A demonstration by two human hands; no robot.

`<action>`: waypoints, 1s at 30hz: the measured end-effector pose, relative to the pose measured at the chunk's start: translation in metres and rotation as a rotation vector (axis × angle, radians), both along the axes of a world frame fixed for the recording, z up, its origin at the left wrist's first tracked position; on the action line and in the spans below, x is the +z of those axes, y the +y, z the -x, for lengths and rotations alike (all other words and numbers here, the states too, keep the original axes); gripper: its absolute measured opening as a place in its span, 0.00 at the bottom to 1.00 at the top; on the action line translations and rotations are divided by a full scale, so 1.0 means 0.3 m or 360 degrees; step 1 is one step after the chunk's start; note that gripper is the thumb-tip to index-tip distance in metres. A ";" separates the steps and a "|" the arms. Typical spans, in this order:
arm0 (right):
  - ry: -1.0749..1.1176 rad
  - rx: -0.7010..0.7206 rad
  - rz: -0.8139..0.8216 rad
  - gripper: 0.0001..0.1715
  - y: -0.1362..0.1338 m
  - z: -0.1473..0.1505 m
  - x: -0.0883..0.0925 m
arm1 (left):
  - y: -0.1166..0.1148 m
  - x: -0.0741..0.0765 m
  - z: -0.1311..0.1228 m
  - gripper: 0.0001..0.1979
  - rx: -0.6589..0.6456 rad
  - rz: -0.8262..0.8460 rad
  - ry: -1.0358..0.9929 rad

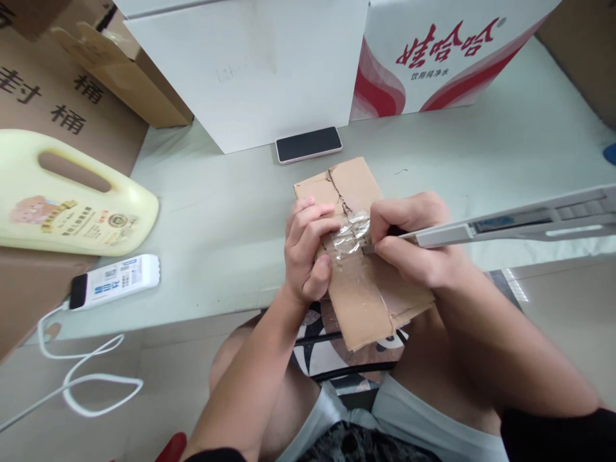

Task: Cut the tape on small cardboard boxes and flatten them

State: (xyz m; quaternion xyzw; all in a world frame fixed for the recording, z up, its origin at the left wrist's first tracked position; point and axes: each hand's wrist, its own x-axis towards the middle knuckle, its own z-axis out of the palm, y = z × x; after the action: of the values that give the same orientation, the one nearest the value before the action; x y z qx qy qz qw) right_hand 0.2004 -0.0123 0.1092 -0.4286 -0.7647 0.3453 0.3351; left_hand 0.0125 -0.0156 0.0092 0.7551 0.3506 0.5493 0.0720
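Observation:
A small brown cardboard box [359,308] with clear tape [350,236] across its middle lies at the table's front edge, part of it jutting over my lap. My left hand [308,250] grips the box's left side, fingers curled over its top. In my right hand [409,237] is a utility knife [510,221] with a long white and grey handle reaching to the right edge of view. Its tip meets the box beside the tape; my fingers partly hide the blade. A torn, dark-edged seam [339,189] runs along the box's top from the far end to the tape.
A phone [308,145] lies beyond the box, before large white cartons [289,64]. To the left are a pale yellow jug [72,192] and a white power strip [115,282] with a looping cable [91,378]. Brown cartons [72,77] stand at the far left.

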 end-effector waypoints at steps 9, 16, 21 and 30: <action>-0.0125 0.0024 0.0010 0.09 0.003 0.004 0.006 | -0.001 0.004 -0.005 0.18 -0.0035 0.0003 -0.0055; -0.0205 0.0185 -0.0022 0.10 0.009 0.005 0.005 | -0.002 0.004 -0.005 0.18 -0.0038 0.0013 -0.0038; -0.0087 0.0233 -0.0010 0.11 0.012 -0.007 -0.001 | -0.004 0.005 -0.003 0.18 -0.0014 0.0020 -0.0031; 0.0023 0.0267 0.0024 0.11 0.017 -0.017 -0.013 | -0.001 0.004 -0.008 0.17 -0.0047 0.0016 -0.0064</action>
State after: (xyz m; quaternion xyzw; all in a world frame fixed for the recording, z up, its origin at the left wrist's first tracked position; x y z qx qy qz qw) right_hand 0.2054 -0.0071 0.1054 -0.3631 -0.7928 0.3811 0.3073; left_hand 0.0149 -0.0160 0.0105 0.7486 0.3406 0.5616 0.0908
